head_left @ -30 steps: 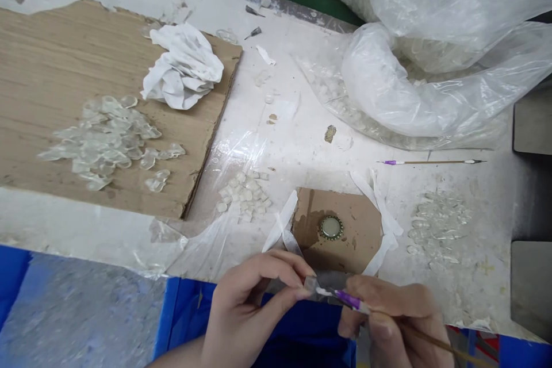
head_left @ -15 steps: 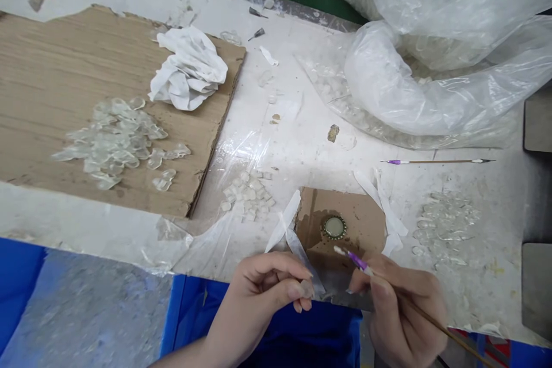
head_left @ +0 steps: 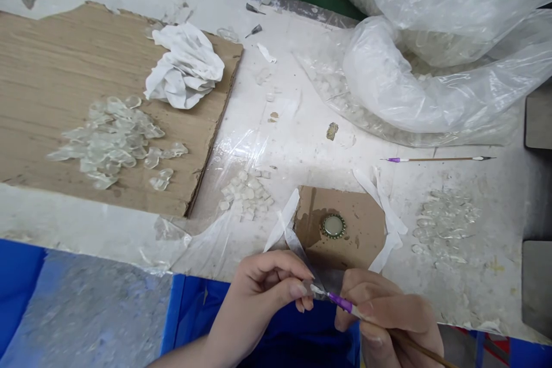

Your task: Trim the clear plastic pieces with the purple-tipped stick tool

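My left hand [head_left: 271, 287] pinches a small translucent piece [head_left: 309, 286] between thumb and fingertips, above the table's front edge. In my right hand [head_left: 383, 316] is a thin brush [head_left: 345, 302] with a wooden handle and a purple band, held like a pen. Its whitish tip meets the translucent piece. Just beyond the hands, a bottle cap [head_left: 333, 226] lies on a small cardboard square [head_left: 362, 213] with wet stains around it. White strips [head_left: 282, 221] run along the square's sides.
Small whitish blocks [head_left: 248, 194] lie left of the square, clear pieces [head_left: 448, 221] to its right. A second brush [head_left: 440, 159] lies behind. A large cardboard sheet [head_left: 38, 69] carries translucent pieces [head_left: 114, 135] and crumpled tissue [head_left: 185, 66]. A plastic bag [head_left: 388, 80] fills the back right.
My right hand has moved the brush down and left, away from beside the bottle cap, bringing its tip onto the translucent piece. My left hand has stayed nearly still.
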`<state>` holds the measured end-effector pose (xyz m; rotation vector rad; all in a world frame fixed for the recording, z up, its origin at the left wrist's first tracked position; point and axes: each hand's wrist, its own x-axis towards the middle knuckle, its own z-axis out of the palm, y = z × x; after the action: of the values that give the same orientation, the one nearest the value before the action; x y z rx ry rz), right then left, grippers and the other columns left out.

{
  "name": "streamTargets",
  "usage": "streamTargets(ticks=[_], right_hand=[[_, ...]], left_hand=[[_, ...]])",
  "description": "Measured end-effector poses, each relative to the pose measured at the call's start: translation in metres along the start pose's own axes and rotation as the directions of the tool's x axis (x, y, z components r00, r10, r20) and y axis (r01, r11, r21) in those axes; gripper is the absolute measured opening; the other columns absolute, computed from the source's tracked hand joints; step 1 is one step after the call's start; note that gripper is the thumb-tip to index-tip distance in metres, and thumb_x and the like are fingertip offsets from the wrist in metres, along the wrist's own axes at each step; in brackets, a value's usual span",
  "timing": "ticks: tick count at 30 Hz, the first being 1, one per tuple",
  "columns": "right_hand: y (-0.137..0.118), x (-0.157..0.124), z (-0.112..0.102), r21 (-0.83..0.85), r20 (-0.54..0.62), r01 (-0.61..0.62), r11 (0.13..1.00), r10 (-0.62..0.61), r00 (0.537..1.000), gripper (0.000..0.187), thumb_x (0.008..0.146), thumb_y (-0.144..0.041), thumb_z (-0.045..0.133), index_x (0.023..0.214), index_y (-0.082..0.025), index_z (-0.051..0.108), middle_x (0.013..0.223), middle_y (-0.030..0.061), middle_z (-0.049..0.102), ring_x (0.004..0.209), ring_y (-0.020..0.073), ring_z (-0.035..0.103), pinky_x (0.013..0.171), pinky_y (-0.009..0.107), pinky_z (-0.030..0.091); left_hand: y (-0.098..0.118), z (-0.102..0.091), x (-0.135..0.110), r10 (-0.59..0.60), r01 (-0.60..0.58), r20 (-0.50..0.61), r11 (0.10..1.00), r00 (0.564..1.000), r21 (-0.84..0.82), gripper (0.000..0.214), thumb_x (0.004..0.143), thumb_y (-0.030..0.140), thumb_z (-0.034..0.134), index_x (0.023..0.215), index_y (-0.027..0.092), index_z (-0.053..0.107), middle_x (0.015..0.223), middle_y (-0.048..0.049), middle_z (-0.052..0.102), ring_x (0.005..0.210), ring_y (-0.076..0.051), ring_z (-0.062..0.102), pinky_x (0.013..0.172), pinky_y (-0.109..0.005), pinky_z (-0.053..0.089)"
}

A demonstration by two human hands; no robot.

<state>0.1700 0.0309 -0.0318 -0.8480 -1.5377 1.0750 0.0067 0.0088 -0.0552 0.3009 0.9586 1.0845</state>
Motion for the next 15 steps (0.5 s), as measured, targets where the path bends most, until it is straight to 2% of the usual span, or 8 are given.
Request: streamTargets(ticks=[4, 7, 11, 13, 15], right_hand=[[-0.003, -0.001, -0.002, -0.048, 0.033, -0.032, 0.998, 0.034, 0.999, 0.022, 0.114, -0.025, 0.048, 0.13, -0.031, 0.06, 0.062, -0.0045, 0.064, 0.041, 0.0164, 0.054, 0.043, 0.03, 0.047], [-0.004, -0.002, -0.004, -0.058, 0.053, -0.015, 0.998, 0.018, 0.998, 0.021, 0.113, -0.024, 0.046, 0.13, -0.029, 0.06, 0.062, -0.0045, 0.063, 0.041, 0.0169, 0.053, 0.044, 0.031, 0.048], [-0.006, -0.003, -0.004, -0.06, 0.053, -0.04, 0.997, 0.043, 0.998, 0.022, 0.114, -0.026, 0.045, 0.13, -0.029, 0.06, 0.061, -0.0045, 0.061, 0.041, 0.0176, 0.052, 0.044, 0.032, 0.047], [-0.005, -0.007, -0.003, -0.018, 0.008, -0.04, 0.999, 0.04, 0.999, 0.021, 0.114, -0.026, 0.046, 0.128, -0.029, 0.062, 0.061, -0.0045, 0.061, 0.04, 0.0162, 0.051, 0.044, 0.031, 0.048], [-0.002, -0.012, -0.004, 0.013, -0.084, -0.053, 0.998, 0.054, 0.995, 0.018, 0.113, -0.026, 0.049, 0.124, -0.028, 0.064, 0.062, -0.0039, 0.062, 0.04, 0.0149, 0.051, 0.044, 0.031, 0.049]], left_hand=[[0.0, -0.001, -0.001, 0.003, -0.002, -0.016, 0.999, 1.0, 0.036, 0.031, 0.076, 0.048, 0.099, 0.076, 0.019, 0.089, 0.06, -0.0051, 0.078, 0.049, -0.015, 0.07, 0.051, -0.025, 0.062], [0.0, 0.0, -0.001, 0.015, -0.013, -0.028, 0.998, 1.0, 0.056, 0.032, 0.075, 0.049, 0.099, 0.075, 0.019, 0.089, 0.061, -0.0051, 0.078, 0.05, -0.016, 0.07, 0.051, -0.025, 0.062], [0.002, 0.002, 0.0, 0.035, -0.034, -0.016, 0.999, 0.999, 0.022, 0.026, 0.076, 0.044, 0.099, 0.075, 0.021, 0.089, 0.061, -0.0039, 0.077, 0.049, -0.014, 0.069, 0.051, -0.023, 0.061], [0.002, 0.003, 0.0, 0.047, -0.047, -0.004, 0.999, 0.999, -0.013, 0.02, 0.078, 0.039, 0.099, 0.076, 0.022, 0.09, 0.062, -0.0035, 0.078, 0.051, -0.013, 0.07, 0.052, -0.021, 0.061], [0.003, 0.002, 0.0, 0.054, -0.054, 0.005, 0.997, 0.999, -0.05, 0.015, 0.08, 0.034, 0.098, 0.077, 0.023, 0.09, 0.065, -0.0029, 0.08, 0.054, -0.013, 0.072, 0.055, -0.02, 0.062]])
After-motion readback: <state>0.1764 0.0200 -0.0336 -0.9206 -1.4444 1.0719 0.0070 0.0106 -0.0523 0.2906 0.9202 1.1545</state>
